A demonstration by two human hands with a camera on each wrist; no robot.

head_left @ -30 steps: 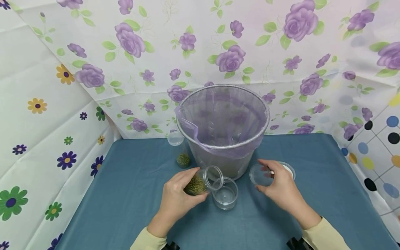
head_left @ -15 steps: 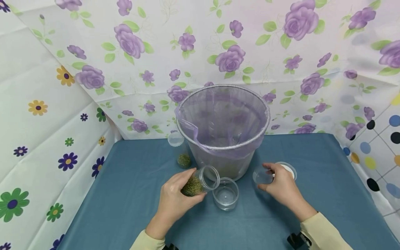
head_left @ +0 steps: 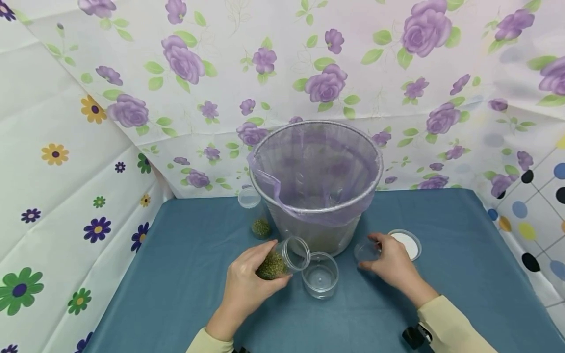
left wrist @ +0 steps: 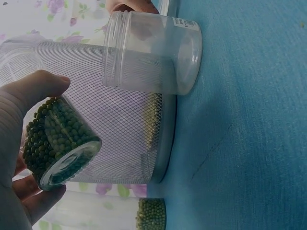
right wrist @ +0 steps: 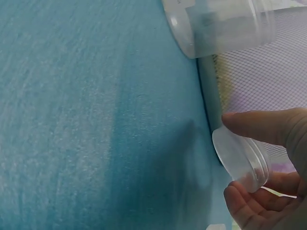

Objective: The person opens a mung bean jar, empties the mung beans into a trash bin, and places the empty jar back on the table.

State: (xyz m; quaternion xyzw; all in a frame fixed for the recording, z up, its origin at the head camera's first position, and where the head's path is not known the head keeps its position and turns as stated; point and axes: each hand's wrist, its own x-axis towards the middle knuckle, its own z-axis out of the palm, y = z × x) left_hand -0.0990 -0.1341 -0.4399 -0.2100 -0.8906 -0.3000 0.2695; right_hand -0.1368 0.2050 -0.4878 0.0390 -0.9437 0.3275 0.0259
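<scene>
My left hand (head_left: 251, 279) grips a clear jar (head_left: 296, 253) partly filled with small green beans (left wrist: 60, 129), which look like mung beans. The jar is tilted, its uncapped mouth facing right, close to the rim of a second clear jar (head_left: 321, 282). That second jar stands upright on the table, with no beans visible in it. Off to the right, my right hand (head_left: 393, 260) pinches a clear round lid (right wrist: 242, 158) between thumb and fingers, just above the cloth. A shallow clear round piece with a white inside (head_left: 408, 246) lies behind the right hand.
A mesh wastebasket (head_left: 313, 238) with a purple liner bag stands behind the jars. Left of it is a tall clear container (head_left: 261, 228) with green beans at its bottom. A blue cloth (head_left: 194, 274) covers the table; flowered sheets (head_left: 212, 63) hang behind.
The left hand has drawn the tilted bean jar slightly left. My right hand has shifted slightly left and lower with its lid, uncovering more of the white-centred round piece.
</scene>
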